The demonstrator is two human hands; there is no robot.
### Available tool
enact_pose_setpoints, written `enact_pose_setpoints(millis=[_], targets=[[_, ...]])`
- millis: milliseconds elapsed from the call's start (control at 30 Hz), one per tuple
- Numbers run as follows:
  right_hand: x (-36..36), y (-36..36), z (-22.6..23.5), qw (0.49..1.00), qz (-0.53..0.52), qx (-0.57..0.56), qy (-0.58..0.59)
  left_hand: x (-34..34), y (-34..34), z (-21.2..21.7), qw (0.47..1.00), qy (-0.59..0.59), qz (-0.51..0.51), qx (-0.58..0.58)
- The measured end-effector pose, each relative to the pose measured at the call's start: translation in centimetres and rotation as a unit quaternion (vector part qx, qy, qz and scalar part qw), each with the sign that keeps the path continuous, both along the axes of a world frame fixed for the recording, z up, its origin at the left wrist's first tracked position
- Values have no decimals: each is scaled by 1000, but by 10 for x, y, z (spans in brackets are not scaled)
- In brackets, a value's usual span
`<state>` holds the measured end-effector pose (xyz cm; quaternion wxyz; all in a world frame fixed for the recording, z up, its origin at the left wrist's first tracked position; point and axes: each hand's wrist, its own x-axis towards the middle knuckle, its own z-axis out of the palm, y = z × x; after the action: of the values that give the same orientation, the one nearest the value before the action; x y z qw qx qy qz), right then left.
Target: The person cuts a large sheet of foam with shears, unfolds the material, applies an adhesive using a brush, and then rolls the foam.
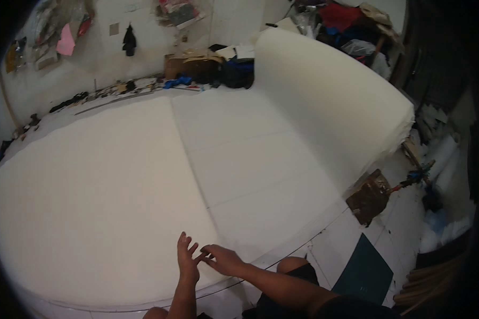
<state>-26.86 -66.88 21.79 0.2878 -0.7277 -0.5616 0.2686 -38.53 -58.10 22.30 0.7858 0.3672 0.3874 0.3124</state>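
Note:
My left hand (187,260) is raised with its fingers apart, above the near edge of a thick cream sheet (101,191) that looks like foam or padding. My right hand (221,259) reaches in from the right, its fingers bent together in a pinch at the thumb side of my left hand. Whatever lies between those fingertips, if anything, is too small to make out. Right of the cream sheet's straight edge a thinner white sheet (245,154) lies flat. It runs toward a big cream roll (330,90) of similar material at the far right.
A brown taped box (369,198) sits on the tiled floor near the roll's near end. A dark green board (363,271) lies to my right. Cardboard (194,66) and scattered small items line the far wall. Heaped fabric and plastic (351,24) lie behind the roll.

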Motion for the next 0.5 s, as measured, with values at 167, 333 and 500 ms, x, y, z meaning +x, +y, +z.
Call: enact_pose_setpoints(millis=[167, 333, 500], targets=[[5, -4, -1, 998, 32, -20, 43, -2, -2, 2, 998, 50, -30, 34], [4, 0, -15, 996, 72, 14, 57, -9, 8, -6, 994, 101, -28, 22], [1, 5, -14, 994, 88, -35, 52, -7, 8, 3, 987, 157, -40, 14]])
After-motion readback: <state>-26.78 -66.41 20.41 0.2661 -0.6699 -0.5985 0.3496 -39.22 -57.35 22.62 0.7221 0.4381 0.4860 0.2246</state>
